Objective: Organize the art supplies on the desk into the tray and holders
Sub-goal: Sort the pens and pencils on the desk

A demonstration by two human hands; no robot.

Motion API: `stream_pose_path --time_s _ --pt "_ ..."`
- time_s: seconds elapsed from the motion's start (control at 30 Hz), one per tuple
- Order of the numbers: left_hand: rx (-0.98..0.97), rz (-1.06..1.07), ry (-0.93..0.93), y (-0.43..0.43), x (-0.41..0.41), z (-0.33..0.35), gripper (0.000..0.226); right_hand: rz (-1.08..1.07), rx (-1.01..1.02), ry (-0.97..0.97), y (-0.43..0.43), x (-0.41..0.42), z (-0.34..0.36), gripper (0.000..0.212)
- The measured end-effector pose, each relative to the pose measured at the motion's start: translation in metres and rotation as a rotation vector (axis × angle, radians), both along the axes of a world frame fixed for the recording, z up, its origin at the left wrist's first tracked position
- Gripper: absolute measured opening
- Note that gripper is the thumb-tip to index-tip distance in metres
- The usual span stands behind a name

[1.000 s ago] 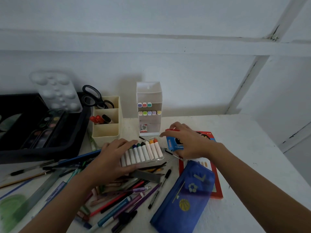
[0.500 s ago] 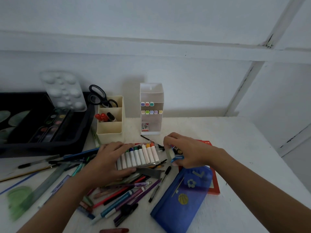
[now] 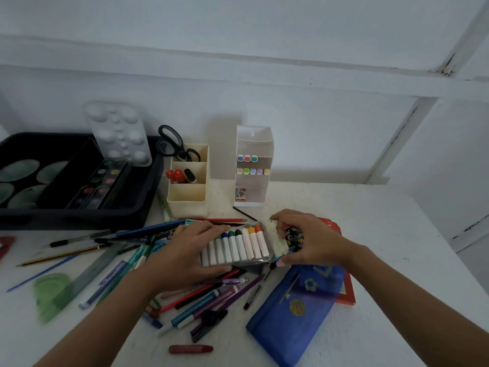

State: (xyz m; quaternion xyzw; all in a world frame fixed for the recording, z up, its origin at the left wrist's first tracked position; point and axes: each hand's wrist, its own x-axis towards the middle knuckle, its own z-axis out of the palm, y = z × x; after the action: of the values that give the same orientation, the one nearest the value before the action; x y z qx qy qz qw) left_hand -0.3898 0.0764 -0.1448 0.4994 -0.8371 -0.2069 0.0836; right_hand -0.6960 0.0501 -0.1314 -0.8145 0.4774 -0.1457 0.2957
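Our left hand (image 3: 185,252) grips the clear marker pack (image 3: 238,246), steadying it, we judge, above the tabletop (image 3: 383,247) clutter. At its three o'clock, our right hand (image 3: 317,239) pinches a small packet (image 3: 294,235); most of it is hidden and its label is unreadable. At eleven o'clock stand the cream holder (image 3: 188,198) and the black tray (image 3: 79,217).

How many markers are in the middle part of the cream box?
3, all in the cream holder, middle compartment: left red marker, right red marker beside it, black marker to their right. Others may hide inside.

Glossy plastic crayon tray (image 3: 260,256); cloth pouch (image 3: 296,313).
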Motion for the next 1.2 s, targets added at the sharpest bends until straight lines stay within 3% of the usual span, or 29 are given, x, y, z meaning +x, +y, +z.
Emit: stream_pose_path --time_s 0.4,0.57,1.2 --pt "0.016 0.047 0.029 -0.008 -0.005 -0.01 0.085 0.043 -0.064 -0.052 -0.006 0.003 0.007 0.049" --pt "-0.014 -0.002 -0.044 -0.015 -0.005 -0.004 0.086 0.029 -0.039 -0.016 -0.014 0.002 0.004 0.062" --pt "0.032 -0.119 -0.103 -0.031 -0.003 0.001 0.085 0.06 -0.044 0.119 -0.019 0.01 -0.003 0.061"
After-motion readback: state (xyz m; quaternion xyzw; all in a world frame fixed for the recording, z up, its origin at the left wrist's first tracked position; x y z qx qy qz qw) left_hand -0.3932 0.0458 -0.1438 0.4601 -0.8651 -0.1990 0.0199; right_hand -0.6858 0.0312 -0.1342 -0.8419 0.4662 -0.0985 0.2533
